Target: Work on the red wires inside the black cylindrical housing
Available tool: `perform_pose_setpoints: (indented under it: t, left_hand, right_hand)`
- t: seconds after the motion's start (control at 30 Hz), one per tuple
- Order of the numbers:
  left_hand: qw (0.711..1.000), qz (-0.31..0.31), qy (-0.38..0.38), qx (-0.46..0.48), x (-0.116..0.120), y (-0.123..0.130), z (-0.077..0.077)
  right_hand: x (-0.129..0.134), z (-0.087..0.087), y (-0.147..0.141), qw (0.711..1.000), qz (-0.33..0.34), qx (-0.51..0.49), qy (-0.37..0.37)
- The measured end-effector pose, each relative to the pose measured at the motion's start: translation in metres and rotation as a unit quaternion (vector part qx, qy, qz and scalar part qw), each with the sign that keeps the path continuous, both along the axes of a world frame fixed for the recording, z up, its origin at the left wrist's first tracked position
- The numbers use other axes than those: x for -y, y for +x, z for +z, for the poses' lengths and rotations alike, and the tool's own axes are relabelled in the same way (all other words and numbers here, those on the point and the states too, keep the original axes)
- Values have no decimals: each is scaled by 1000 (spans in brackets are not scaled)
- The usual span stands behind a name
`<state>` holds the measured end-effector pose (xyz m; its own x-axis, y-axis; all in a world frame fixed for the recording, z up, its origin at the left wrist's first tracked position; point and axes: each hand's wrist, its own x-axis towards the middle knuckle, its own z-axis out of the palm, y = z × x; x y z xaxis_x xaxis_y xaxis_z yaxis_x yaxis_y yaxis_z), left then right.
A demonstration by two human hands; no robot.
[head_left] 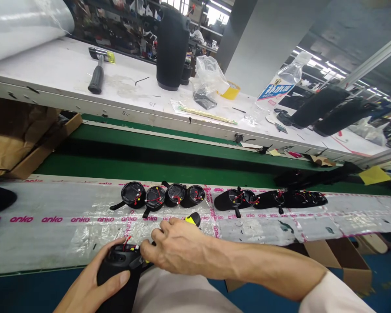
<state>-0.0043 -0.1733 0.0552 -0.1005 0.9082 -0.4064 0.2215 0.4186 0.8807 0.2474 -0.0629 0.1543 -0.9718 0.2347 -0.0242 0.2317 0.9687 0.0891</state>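
Black housing held tight by the left hand; right hand over it, its grip hard to make out.

Speaker housings stand in a row on the plastic-sheeted belt; a further housing sits in the left hand at lower left. Behind the belt runs a second conveyor, then a workbench carrying a hammer and a speaker at upper centre.

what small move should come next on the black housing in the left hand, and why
Probably tuck the red wires down into the black housing with the right hand, while the left hand steadies it: the wires stand up out of its open end, and that hand is beside them.
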Motion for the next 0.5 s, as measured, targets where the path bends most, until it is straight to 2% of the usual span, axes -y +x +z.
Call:
perform_pose_setpoints:
  t: [0.13,0.37,0.5]
  left_hand:
    - [1000,-19,3,-14,-3,-2,0]
    - [1000,12,-17,-5,-4,17,26]
    - [999,24,-34,25,-3,23,27]
  right_hand:
    - [1,4,0,1000,-4,11,-2]
    - [1,5,2,1000,-1,8,10]
    - [1,3,3,1000,-5,7,11]
